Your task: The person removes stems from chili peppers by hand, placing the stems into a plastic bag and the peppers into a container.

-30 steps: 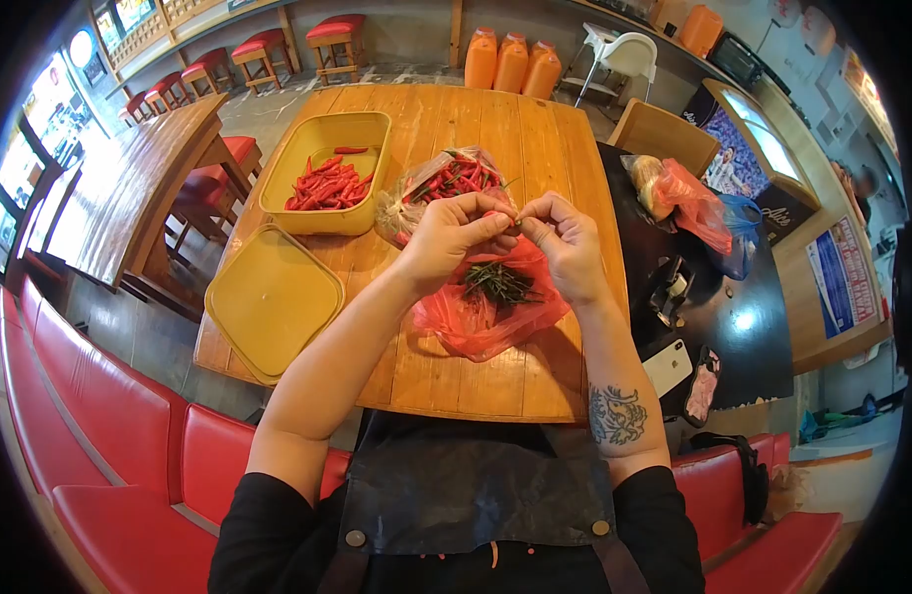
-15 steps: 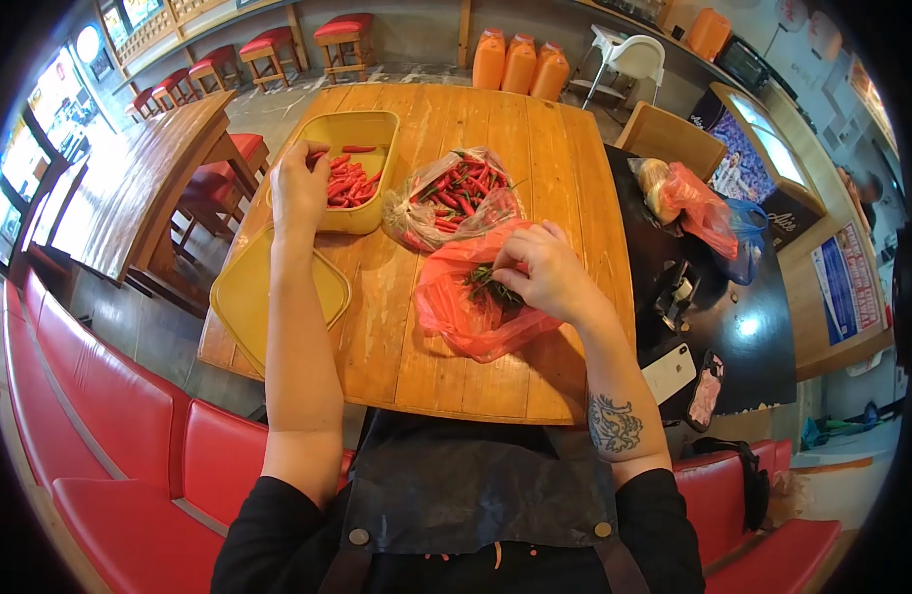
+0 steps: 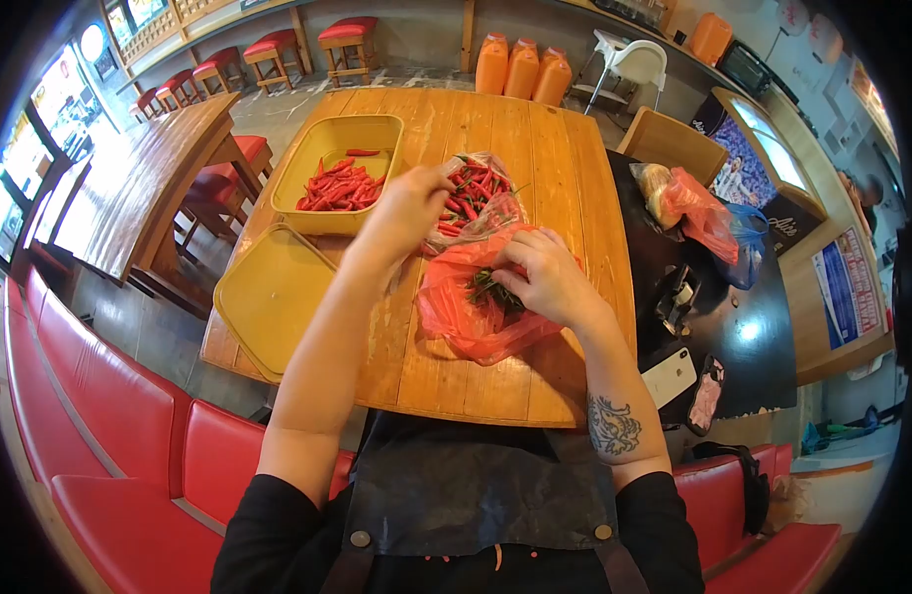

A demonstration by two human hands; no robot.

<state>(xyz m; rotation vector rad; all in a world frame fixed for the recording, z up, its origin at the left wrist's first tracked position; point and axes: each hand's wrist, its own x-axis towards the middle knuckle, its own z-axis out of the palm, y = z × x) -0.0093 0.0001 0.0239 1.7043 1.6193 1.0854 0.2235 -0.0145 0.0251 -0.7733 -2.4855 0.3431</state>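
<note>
Chillies (image 3: 342, 186), red and too many to count singly, lie in two heaps: one in the single yellow container (image 3: 322, 225) at the far left corner of the wooden table (image 3: 426, 391), the other in one clear plastic bag (image 3: 497, 212) near the table's middle. One chilli in the container lies apart from its heap, close to the far wall. One yellow lid (image 3: 263, 302) rests along the table's left edge, and one red plastic bag (image 3: 451, 312) sits between the clear bag and the near edge, with one tuft of green stems (image 3: 483, 287) in its mouth.

Two hands are over the bags. The left hand (image 3: 406, 213) is at the left rim of the clear bag, fingers bent and drawn narrow; whether they pinch a chilli I cannot tell. The right hand (image 3: 545, 272) is over the red bag, thumb and forefinger narrow beside the stems; I cannot tell if they grip any.

Three orange jugs (image 3: 522, 71) stand together beyond the table's far edge.

Half a second ago the left hand was over the container; now it has swung right to the clear bag. The right hand has stayed over the stems, and container, lid and both bags keep their places
</note>
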